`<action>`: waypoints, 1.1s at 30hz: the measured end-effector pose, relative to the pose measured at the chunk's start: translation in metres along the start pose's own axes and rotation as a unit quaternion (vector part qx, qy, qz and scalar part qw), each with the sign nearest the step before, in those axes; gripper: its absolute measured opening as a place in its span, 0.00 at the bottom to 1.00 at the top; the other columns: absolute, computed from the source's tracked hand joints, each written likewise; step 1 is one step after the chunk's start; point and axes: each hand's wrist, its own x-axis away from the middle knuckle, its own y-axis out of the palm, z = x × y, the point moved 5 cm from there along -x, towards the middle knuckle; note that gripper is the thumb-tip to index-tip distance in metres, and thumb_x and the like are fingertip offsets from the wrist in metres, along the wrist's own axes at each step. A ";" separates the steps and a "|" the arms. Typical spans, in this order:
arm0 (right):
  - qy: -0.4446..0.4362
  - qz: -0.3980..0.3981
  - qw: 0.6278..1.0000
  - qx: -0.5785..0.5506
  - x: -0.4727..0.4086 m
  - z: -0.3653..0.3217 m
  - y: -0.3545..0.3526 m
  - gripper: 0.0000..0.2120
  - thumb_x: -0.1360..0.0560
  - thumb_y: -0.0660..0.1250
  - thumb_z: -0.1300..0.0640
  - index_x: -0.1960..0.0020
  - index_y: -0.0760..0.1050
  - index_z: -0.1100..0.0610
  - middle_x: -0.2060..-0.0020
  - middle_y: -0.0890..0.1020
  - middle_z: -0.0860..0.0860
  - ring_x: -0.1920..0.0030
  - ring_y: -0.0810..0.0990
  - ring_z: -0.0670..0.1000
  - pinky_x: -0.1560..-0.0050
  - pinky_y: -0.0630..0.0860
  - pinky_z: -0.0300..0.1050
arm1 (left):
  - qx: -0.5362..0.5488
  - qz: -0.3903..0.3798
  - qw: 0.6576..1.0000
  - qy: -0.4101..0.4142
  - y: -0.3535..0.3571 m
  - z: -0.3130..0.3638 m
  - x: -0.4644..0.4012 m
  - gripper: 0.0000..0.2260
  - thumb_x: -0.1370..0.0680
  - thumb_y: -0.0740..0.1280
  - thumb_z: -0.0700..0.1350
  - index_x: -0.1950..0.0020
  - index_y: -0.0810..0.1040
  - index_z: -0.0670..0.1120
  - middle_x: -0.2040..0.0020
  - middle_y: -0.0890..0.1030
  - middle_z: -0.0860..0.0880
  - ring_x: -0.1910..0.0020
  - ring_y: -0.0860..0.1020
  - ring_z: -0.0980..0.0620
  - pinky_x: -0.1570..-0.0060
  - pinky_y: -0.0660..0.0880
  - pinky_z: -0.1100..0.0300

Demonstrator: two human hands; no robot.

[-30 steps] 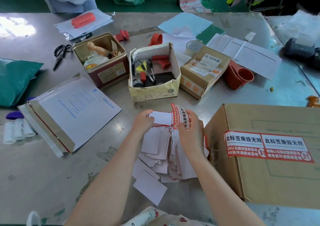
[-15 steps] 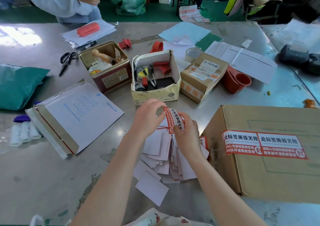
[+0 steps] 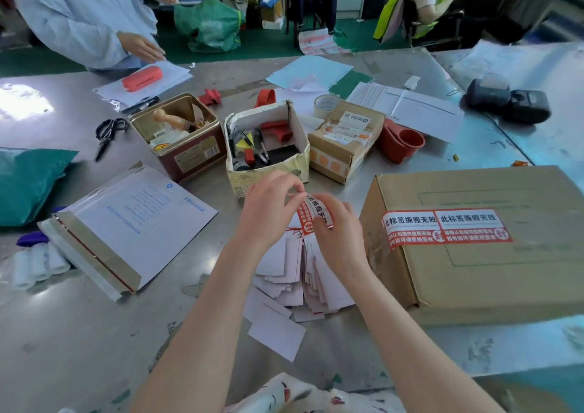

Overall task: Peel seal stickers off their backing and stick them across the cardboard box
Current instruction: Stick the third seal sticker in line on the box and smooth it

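Observation:
A red and white seal sticker (image 3: 313, 213) curls between my two hands above the table's middle. My left hand (image 3: 268, 207) pinches its upper edge, and my right hand (image 3: 338, 226) grips its lower end. Below them lies a heap of white backing papers (image 3: 294, 273). A big cardboard box (image 3: 493, 270) rests at the right, with two red seal stickers (image 3: 445, 226) stuck side by side over its top left edge.
Behind my hands stand an open white box of tools (image 3: 268, 172), a brown tin (image 3: 177, 137) and a small labelled carton (image 3: 344, 141). A white mailer envelope (image 3: 126, 223) lies at the left, scissors (image 3: 107, 134) beyond it. Another person (image 3: 79, 11) stands across the table.
My hands have come closer together and risen slightly with the sticker, which is now more curled between them. The view has tilted up, showing more of the far side.

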 end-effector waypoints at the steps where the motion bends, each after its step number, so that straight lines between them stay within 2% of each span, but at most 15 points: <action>1: -0.005 0.012 1.000 -0.006 0.000 -0.003 -0.004 0.19 0.24 0.60 0.63 0.35 0.70 0.50 0.45 0.71 0.50 0.53 0.68 0.42 0.59 0.62 0.19 | 0.012 0.005 1.000 0.003 -0.001 0.003 0.001 0.03 0.24 0.65 0.47 0.55 0.76 0.49 0.54 0.76 0.54 0.49 0.74 0.52 0.43 0.70 0.50; 3: -0.016 0.033 0.999 -0.016 0.000 -0.009 -0.013 0.20 0.25 0.62 0.63 0.35 0.69 0.51 0.44 0.73 0.50 0.52 0.66 0.40 0.58 0.61 0.17 | 0.033 0.014 0.999 0.009 -0.005 0.011 0.002 0.03 0.24 0.65 0.47 0.54 0.76 0.48 0.55 0.75 0.54 0.49 0.74 0.52 0.44 0.70 0.51; 4: -0.019 0.040 0.999 -0.022 0.000 -0.012 -0.017 0.21 0.25 0.62 0.63 0.34 0.68 0.50 0.45 0.74 0.50 0.50 0.67 0.41 0.57 0.63 0.20 | 0.042 0.019 0.999 0.010 -0.007 0.015 0.002 0.04 0.23 0.65 0.46 0.54 0.77 0.47 0.55 0.75 0.54 0.49 0.74 0.52 0.44 0.70 0.53; 6: -0.015 0.055 0.997 -0.043 -0.001 -0.013 -0.027 0.22 0.26 0.63 0.61 0.34 0.66 0.49 0.47 0.75 0.49 0.47 0.72 0.46 0.54 0.68 0.30 | 0.067 0.032 0.997 0.005 -0.010 0.024 0.003 0.05 0.23 0.65 0.45 0.53 0.77 0.45 0.55 0.75 0.53 0.50 0.75 0.53 0.47 0.69 0.58; 8: -0.003 0.077 0.994 -0.076 -0.003 -0.013 -0.038 0.22 0.27 0.64 0.58 0.36 0.66 0.45 0.48 0.76 0.49 0.49 0.77 0.50 0.51 0.76 0.46 | 0.109 0.045 0.993 -0.007 -0.012 0.029 0.002 0.06 0.22 0.64 0.45 0.52 0.78 0.44 0.55 0.77 0.53 0.52 0.75 0.54 0.50 0.70 0.60; 10: 0.003 0.096 0.990 -0.102 -0.004 -0.014 -0.053 0.19 0.28 0.65 0.57 0.40 0.68 0.44 0.50 0.77 0.50 0.50 0.78 0.52 0.49 0.77 0.55 | 0.145 0.061 0.987 -0.017 -0.012 0.034 0.000 0.06 0.21 0.63 0.45 0.53 0.78 0.43 0.58 0.78 0.54 0.55 0.76 0.55 0.52 0.72 0.61; 14: 0.021 0.127 0.985 -0.117 -0.006 -0.011 -0.092 0.05 0.25 0.64 0.58 0.51 0.76 0.52 0.58 0.82 0.48 0.54 0.80 0.50 0.52 0.78 0.46 | 0.191 0.088 0.977 -0.032 -0.002 0.055 -0.007 0.07 0.21 0.63 0.44 0.54 0.77 0.42 0.61 0.78 0.53 0.62 0.75 0.63 0.59 0.71 0.68; 16: 0.023 0.141 0.982 -0.126 -0.006 -0.007 -0.114 0.04 0.24 0.64 0.56 0.52 0.78 0.53 0.59 0.82 0.48 0.56 0.81 0.48 0.55 0.78 0.44 | 0.215 0.091 0.972 -0.040 0.008 0.070 -0.009 0.06 0.21 0.63 0.43 0.54 0.77 0.42 0.61 0.79 0.52 0.64 0.75 0.64 0.61 0.71 0.72; 19: 0.029 0.154 0.980 -0.125 -0.003 0.006 -0.138 0.05 0.24 0.64 0.54 0.51 0.78 0.53 0.60 0.82 0.48 0.58 0.81 0.48 0.56 0.79 0.48 | 0.227 0.078 0.970 -0.041 0.027 0.091 -0.012 0.06 0.21 0.63 0.43 0.55 0.77 0.43 0.63 0.77 0.55 0.65 0.74 0.66 0.62 0.70 0.74; 22: 0.036 0.178 0.976 -0.117 0.000 0.024 -0.161 0.06 0.24 0.64 0.53 0.51 0.78 0.52 0.57 0.82 0.49 0.54 0.81 0.51 0.51 0.79 0.55 | 0.242 0.074 0.966 -0.054 0.049 0.112 -0.013 0.07 0.21 0.63 0.45 0.55 0.77 0.43 0.62 0.79 0.53 0.63 0.76 0.61 0.61 0.72 0.70; 24: 0.040 0.195 0.973 -0.117 0.002 0.035 -0.175 0.06 0.24 0.64 0.53 0.51 0.79 0.52 0.56 0.82 0.50 0.53 0.80 0.51 0.50 0.78 0.55 | 0.247 0.067 0.964 -0.067 0.064 0.125 -0.013 0.08 0.21 0.63 0.46 0.55 0.77 0.43 0.60 0.80 0.48 0.60 0.77 0.54 0.59 0.73 0.63; 26: 0.049 0.210 0.969 -0.124 0.004 0.048 -0.192 0.07 0.24 0.63 0.53 0.51 0.80 0.52 0.55 0.82 0.50 0.53 0.80 0.51 0.49 0.78 0.54 | 0.241 0.062 0.966 -0.067 0.077 0.139 -0.014 0.08 0.21 0.63 0.47 0.55 0.77 0.44 0.60 0.80 0.49 0.60 0.77 0.53 0.60 0.73 0.63; 28: 0.048 0.212 0.968 -0.127 0.004 0.058 -0.206 0.09 0.23 0.62 0.53 0.49 0.80 0.52 0.54 0.82 0.51 0.52 0.79 0.51 0.49 0.77 0.53 | 0.238 0.057 0.967 -0.073 0.089 0.150 -0.014 0.08 0.21 0.63 0.47 0.56 0.76 0.45 0.61 0.79 0.50 0.61 0.77 0.54 0.60 0.72 0.63; 32: 0.041 0.213 0.969 -0.121 0.005 0.072 -0.234 0.09 0.23 0.62 0.54 0.47 0.80 0.52 0.55 0.82 0.47 0.55 0.78 0.46 0.54 0.75 0.43 | 0.226 0.074 0.968 -0.080 0.110 0.166 -0.015 0.10 0.23 0.63 0.51 0.58 0.77 0.47 0.60 0.81 0.49 0.57 0.79 0.51 0.56 0.77 0.53; 33: 0.042 0.217 0.967 -0.128 0.005 0.075 -0.240 0.09 0.23 0.63 0.55 0.47 0.80 0.53 0.56 0.82 0.46 0.56 0.78 0.45 0.56 0.74 0.41 | 0.225 0.080 0.968 -0.080 0.114 0.170 -0.015 0.10 0.23 0.63 0.50 0.58 0.77 0.46 0.61 0.81 0.49 0.58 0.79 0.54 0.56 0.78 0.54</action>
